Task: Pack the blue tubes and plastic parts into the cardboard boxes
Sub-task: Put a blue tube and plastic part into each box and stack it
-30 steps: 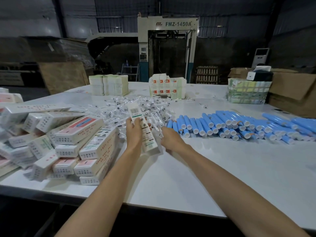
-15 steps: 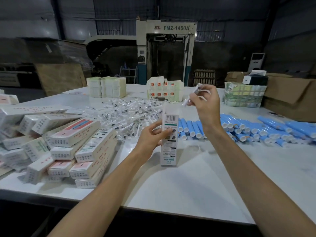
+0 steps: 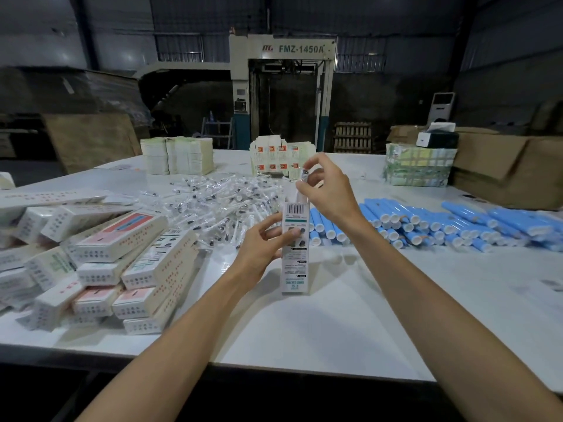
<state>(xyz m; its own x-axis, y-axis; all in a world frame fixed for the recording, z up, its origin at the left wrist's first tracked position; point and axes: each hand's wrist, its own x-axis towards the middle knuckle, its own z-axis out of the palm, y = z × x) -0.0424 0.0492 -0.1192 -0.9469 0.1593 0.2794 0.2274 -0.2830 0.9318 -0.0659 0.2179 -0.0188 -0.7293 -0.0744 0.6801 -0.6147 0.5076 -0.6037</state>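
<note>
My left hand [image 3: 264, 244] grips a narrow white cardboard box [image 3: 295, 263] that stands upright on the white table [image 3: 335, 315]. Right above the box's open top, my right hand [image 3: 327, 190] pinches a clear wrapped plastic part [image 3: 304, 178], its lower end at the box mouth. A heap of the same clear plastic parts [image 3: 219, 205] lies behind the box. Rows of blue tubes [image 3: 426, 223] with white caps lie to the right.
A pile of packed white boxes [image 3: 100, 260] fills the left side of the table. Stacks of flat cartons [image 3: 178, 155] and folded cartons [image 3: 277, 161] stand at the far edge, a wrapped bundle [image 3: 419, 169] and brown cardboard [image 3: 505, 175] at the far right.
My right hand picked a plastic part from the heap, lifted it and brought it down over the box. My left hand stood the box upright.
</note>
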